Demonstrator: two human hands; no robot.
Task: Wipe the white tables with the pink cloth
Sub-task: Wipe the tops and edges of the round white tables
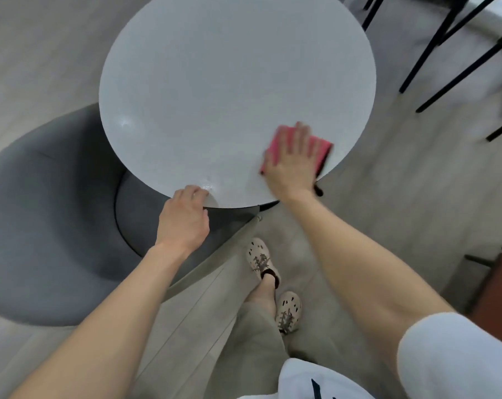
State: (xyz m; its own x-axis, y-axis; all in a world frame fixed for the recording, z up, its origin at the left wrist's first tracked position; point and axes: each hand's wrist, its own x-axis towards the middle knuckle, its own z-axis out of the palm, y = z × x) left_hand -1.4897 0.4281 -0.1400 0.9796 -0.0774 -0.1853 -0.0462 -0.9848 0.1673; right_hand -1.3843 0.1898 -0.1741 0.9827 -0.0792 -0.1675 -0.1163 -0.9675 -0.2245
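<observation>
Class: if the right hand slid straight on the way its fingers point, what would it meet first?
Only bare white table: the right hand, flat on the pink cloth, points across the top toward its far rim; the way looks free.

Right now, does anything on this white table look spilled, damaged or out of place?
Nothing looks damaged or askew. The white table shows two faint glossy patches, one near the left hand at the near rim, one further left; wet streaks or glare, I cannot tell. The pink cloth lies flat under the right hand.
</observation>
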